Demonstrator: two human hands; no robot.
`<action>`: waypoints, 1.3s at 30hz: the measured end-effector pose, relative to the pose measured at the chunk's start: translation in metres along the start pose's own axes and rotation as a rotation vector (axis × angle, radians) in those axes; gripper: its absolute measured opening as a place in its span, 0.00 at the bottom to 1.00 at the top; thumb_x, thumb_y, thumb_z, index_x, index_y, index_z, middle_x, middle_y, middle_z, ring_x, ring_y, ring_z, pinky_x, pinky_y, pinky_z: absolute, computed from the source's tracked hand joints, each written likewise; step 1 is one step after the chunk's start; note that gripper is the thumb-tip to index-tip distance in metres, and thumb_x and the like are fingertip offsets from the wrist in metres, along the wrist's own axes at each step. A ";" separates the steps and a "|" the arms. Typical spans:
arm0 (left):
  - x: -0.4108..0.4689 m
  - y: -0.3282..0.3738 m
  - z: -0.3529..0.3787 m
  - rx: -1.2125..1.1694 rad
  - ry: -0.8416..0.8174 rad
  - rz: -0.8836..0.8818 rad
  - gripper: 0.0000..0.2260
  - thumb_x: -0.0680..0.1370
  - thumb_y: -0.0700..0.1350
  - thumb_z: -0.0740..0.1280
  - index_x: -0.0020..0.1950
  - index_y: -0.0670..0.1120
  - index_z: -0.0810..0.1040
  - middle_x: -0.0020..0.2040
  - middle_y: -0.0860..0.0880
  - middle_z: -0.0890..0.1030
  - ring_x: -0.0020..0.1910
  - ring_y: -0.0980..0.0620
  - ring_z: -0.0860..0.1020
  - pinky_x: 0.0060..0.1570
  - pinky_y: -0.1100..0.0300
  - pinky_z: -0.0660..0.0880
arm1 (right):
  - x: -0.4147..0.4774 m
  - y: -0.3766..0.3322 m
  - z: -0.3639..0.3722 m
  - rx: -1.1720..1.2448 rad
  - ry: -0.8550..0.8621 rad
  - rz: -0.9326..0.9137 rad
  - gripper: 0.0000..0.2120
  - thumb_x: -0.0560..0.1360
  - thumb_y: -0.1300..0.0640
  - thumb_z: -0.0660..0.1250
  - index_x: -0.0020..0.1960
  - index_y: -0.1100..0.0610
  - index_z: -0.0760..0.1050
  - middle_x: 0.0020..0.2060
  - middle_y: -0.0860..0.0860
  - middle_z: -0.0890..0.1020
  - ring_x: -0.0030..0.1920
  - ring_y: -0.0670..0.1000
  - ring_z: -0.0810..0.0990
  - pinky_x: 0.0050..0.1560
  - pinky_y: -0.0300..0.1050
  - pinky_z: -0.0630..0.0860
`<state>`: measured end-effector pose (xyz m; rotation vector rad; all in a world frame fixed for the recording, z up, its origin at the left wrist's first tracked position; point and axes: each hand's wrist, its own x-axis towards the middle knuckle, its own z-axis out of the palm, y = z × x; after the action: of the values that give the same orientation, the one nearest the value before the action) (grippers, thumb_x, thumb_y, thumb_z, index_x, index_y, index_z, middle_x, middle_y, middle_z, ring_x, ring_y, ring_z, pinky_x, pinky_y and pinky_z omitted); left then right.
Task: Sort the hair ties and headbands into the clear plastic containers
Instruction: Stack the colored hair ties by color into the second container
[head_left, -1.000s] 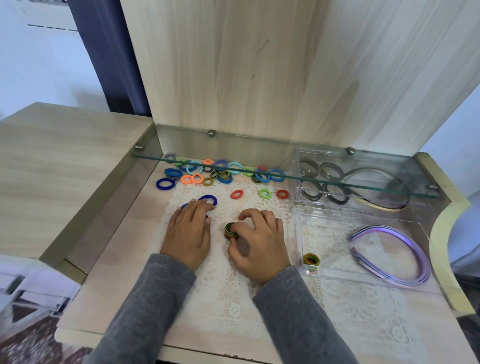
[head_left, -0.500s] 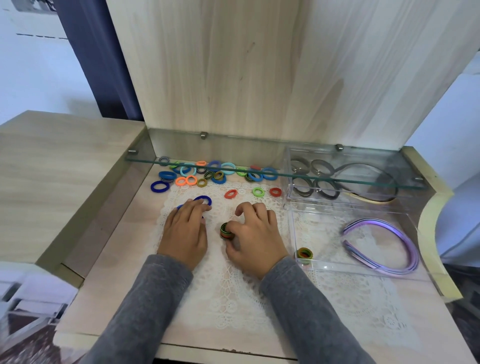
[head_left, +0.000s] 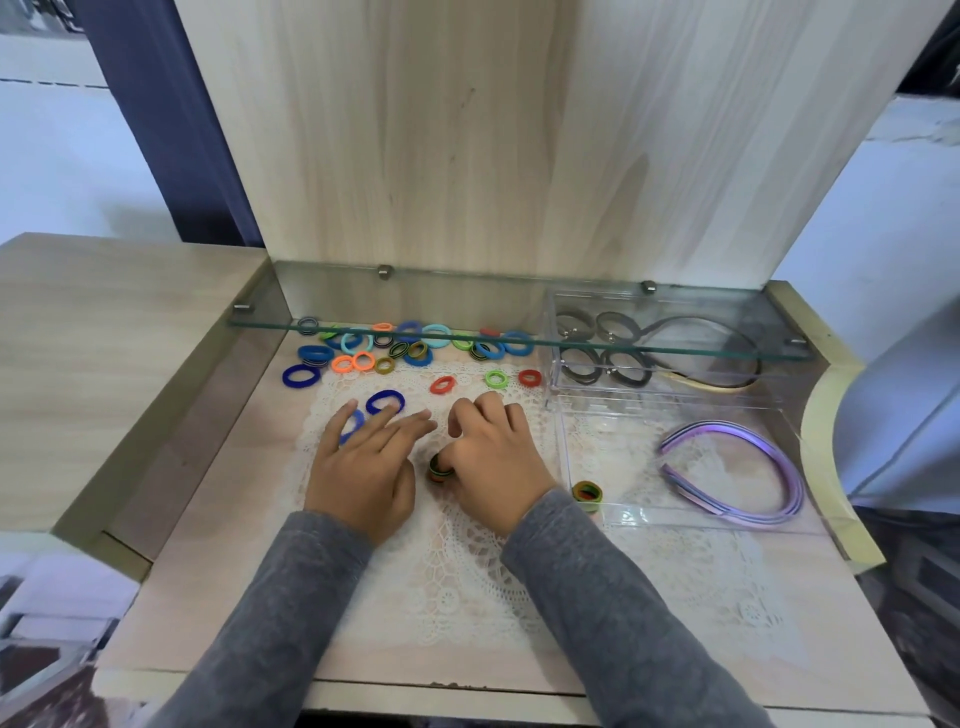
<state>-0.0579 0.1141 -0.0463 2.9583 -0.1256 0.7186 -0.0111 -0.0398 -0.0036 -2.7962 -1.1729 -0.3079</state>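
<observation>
A: Head view, item one: right hand (head_left: 493, 460), curled, thumb and fingers pinching a striped hair tie (head_left: 439, 469) stood on edge on the lace mat (head_left: 467, 571), centre near.

B: Item two?

A: Left hand (head_left: 366, 465), fingers spread and flat on the mat, resting over a dark blue tie (head_left: 353, 423); a second blue tie (head_left: 385, 401) lies just beyond the fingertips. Nothing is lifted by this hand.

B: Loose stock?

A: A cluster of coloured ties (head_left: 415, 348) at the far side, partly under the glass shelf (head_left: 519, 340); a red tie (head_left: 442, 385), a green tie (head_left: 496, 378) and another red one (head_left: 529, 377) lie apart on the mat's far edge.

B: Containers?

A: Near clear container (head_left: 769, 522), right: one matching striped tie (head_left: 587, 494) in its near-left corner, purple headbands (head_left: 748, 470) along its right. Far clear container (head_left: 558, 358), under the shelf: grey ties (head_left: 602, 358) and dark headbands (head_left: 727, 338).

B: Step in hand?

A: By my reading, gathering the striped tie; most ties are unsorted. The next move calls for carrying it right, over the near container's wall, and releasing it beside its twin without knocking the headbands.
</observation>
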 end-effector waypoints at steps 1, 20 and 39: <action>-0.001 0.002 0.001 0.004 -0.026 0.007 0.22 0.72 0.43 0.53 0.60 0.49 0.80 0.56 0.51 0.83 0.61 0.49 0.78 0.70 0.44 0.59 | -0.001 0.001 0.000 0.004 0.022 0.002 0.06 0.71 0.58 0.68 0.44 0.53 0.83 0.48 0.51 0.74 0.52 0.57 0.68 0.49 0.51 0.64; 0.020 0.044 -0.001 -0.314 0.027 0.028 0.21 0.66 0.43 0.52 0.50 0.48 0.81 0.45 0.56 0.84 0.42 0.58 0.80 0.70 0.43 0.58 | -0.012 0.038 -0.029 0.086 -0.058 0.028 0.09 0.74 0.46 0.66 0.50 0.44 0.82 0.52 0.48 0.71 0.57 0.56 0.64 0.55 0.49 0.59; 0.070 0.121 0.000 -0.432 -0.189 0.115 0.23 0.67 0.40 0.54 0.58 0.52 0.79 0.52 0.57 0.83 0.50 0.56 0.79 0.74 0.49 0.48 | -0.055 0.113 -0.067 0.015 -0.172 0.177 0.10 0.73 0.41 0.66 0.51 0.42 0.81 0.55 0.47 0.69 0.60 0.55 0.61 0.58 0.49 0.56</action>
<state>-0.0086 -0.0103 -0.0057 2.6083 -0.4121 0.3612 0.0214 -0.1682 0.0484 -2.9352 -0.9422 -0.0456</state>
